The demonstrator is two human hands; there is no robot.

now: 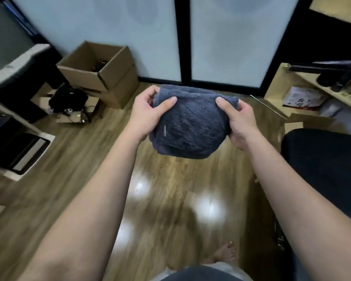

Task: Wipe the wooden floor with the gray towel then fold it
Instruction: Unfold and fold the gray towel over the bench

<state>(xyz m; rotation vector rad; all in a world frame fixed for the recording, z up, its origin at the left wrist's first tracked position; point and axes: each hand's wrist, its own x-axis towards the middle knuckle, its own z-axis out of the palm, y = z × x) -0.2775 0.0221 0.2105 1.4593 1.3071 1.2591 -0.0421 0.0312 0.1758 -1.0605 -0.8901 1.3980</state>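
Observation:
A dark gray towel [193, 122], folded into a thick bundle, hangs in the air above the wooden floor [164, 199]. My left hand [148, 112] grips its left edge, thumb on top and fingers behind. My right hand [238, 120] grips the right edge the same way. The towel's lower half sags between both hands. The floor below shines with bright light reflections.
Open cardboard boxes [101, 72] and a black tangle of cables [69, 100] stand at the back left. A wooden shelf [304, 92] with clutter is at the right, a dark seat [324, 165] nearer. Frosted sliding doors [170, 37] are ahead. A bare foot [225, 254] shows below.

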